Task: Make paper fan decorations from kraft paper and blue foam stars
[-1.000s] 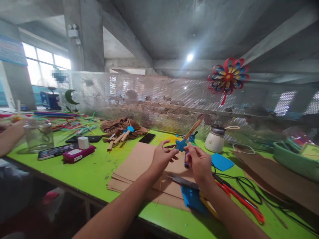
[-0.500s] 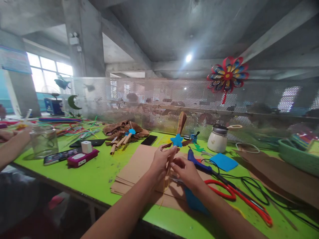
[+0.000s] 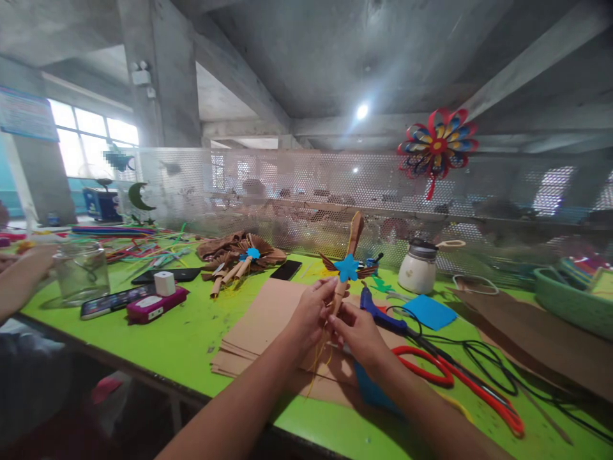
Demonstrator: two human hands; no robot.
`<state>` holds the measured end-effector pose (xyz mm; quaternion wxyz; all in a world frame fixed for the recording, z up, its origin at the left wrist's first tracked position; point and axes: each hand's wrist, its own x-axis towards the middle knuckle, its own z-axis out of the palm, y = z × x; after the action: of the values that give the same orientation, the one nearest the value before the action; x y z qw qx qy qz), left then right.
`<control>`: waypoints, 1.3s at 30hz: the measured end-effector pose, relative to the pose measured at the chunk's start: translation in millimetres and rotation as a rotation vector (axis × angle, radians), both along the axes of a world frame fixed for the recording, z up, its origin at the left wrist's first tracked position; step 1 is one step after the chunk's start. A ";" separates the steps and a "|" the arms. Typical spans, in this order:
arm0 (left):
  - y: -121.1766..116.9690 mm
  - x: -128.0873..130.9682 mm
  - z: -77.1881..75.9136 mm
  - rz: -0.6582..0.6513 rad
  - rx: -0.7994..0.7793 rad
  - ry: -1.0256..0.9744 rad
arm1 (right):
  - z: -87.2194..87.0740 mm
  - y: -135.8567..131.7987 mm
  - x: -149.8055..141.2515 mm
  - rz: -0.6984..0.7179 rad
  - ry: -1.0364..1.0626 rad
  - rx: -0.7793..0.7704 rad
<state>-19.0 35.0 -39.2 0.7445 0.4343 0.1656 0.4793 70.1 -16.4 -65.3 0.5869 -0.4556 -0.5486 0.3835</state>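
Both my hands are closed on a folded brown paper craft (image 3: 355,235), which stands upright with its narrow stem between my fingers. A blue paper star (image 3: 347,268) sits on its middle, and pleated paper spreads at either side of the star. My left hand (image 3: 312,314) grips the stem just below the star. Lower down, my right hand (image 3: 357,331) pinches the stem's bottom end. Thin yellow string (image 3: 313,364) dangles beneath my fingers. Under the hands lies a stack of brown paper sheets (image 3: 258,329).
A blue glue gun (image 3: 383,314) with black cord and red-handled scissors (image 3: 507,409) lie right. Behind are a white jar (image 3: 417,271) and finished-looking paper fans (image 3: 253,249). Left are phones, a power strip (image 3: 158,305), a glass jar (image 3: 81,275) and another person's arm (image 3: 23,287).
The paper craft has turned slightly and leans a little to the right, so its pleated sides show more. My hands stay on the stem. The other person's arm at left has shifted slightly.
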 end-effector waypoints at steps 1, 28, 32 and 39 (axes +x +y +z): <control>0.7 -0.5 -0.7 -0.002 0.023 0.025 | 0.3 -0.4 0.2 0.009 -0.002 -0.001; 2.1 -0.3 -2.0 0.228 0.092 0.152 | -8.2 3.4 2.6 -0.053 -0.275 0.025; 1.7 -1.6 -0.4 0.206 0.037 0.132 | -4.3 0.3 1.7 -0.060 -0.269 -0.011; 2.3 -4.5 0.3 0.035 -0.164 0.063 | -7.2 2.3 1.6 -0.081 -0.257 -0.015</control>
<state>-23.5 37.2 -38.9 0.7636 0.3836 0.2353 0.4631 71.7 -14.1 -72.5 0.5234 -0.5270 -0.5976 0.3019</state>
